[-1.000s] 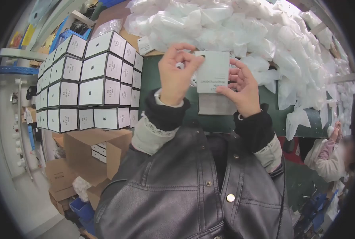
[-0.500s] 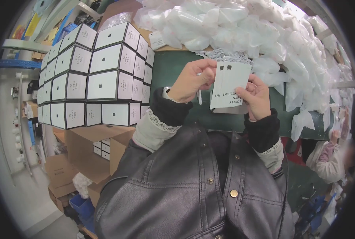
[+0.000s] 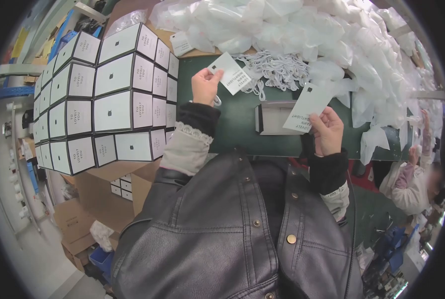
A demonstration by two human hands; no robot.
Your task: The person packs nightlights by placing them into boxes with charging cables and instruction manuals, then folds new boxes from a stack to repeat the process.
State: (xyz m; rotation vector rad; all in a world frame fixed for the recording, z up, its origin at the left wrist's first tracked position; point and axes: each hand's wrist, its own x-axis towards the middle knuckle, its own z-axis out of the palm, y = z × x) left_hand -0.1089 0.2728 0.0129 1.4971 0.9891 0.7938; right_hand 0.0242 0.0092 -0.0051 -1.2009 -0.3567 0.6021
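The person's two hands are raised apart over the green desk [image 3: 222, 130], each grasping one white card. The left hand [image 3: 205, 85], just above the centre of the frame, pinches the lower left corner of the upper card [image 3: 230, 73] between thumb and fingers. That card is tilted, with a small dark square near its top and lines of print on its face. Something pale shows under this hand at the wrist, but it is too small to tell what it is.

The right hand [image 3: 327, 130], right of centre and lower, grips the lower card [image 3: 308, 107] by its bottom edge. This card leans to the right and bears the same dark square and print.

Between the hands, a shallow grey box [image 3: 274, 118] lies flat on the desk, just to the left of the lower card. Above it, near the upper card, sits a tangle of white strings [image 3: 278, 70].

A heap of white plastic bags [image 3: 312, 30] fills the top and the right of the frame, spilling down the desk's far edge. On the left, white boxes [image 3: 108, 94] with dark edges are stacked in tidy rows. Below them stands an open cardboard carton [image 3: 108, 187]. At the right edge, another person in a pale sleeve [image 3: 407, 192] reaches up toward the bags.
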